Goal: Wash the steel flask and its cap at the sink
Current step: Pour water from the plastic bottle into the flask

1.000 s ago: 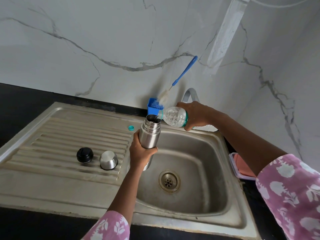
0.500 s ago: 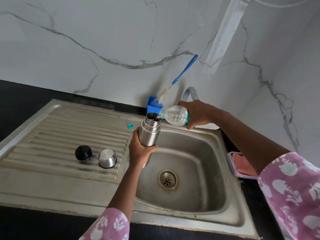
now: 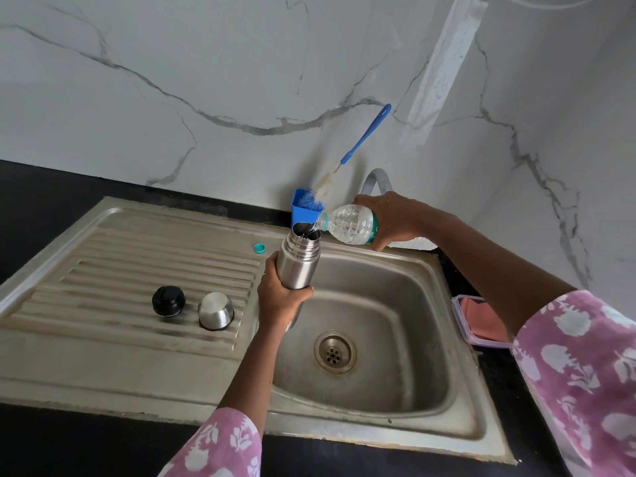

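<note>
Plainly, the wash is at an early stage. On the drainboard (image 3: 103, 356), well left of the basin (image 3: 406, 315), stand a black stopper (image 3: 168, 301) and, just beside it, the steel cap (image 3: 215, 310), dome up. Neither shows soap or suds, so I judge both unwashed. A small teal lid (image 3: 259, 248) lies near the basin's back left corner.

The left hand (image 3: 280, 297) has its fingers wrapped round the lower body of the flask (image 3: 298, 261), holding it roughly upright and open over the basin's left edge. Behind it a brush (image 3: 364, 139) leans in a blue holder (image 3: 303, 210), untouched.

The right hand (image 3: 392, 220) is clamped round a clear bottle (image 3: 349, 224), tipped so its neck meets the flask's mouth. Water seems to run in, though the stream is hard to make out.

So the flask is open and taking water. Brushing, emptying, rinsing, and washing the cap and stopper all remain. A lidded box (image 3: 478, 321) sits right of the basin.
</note>
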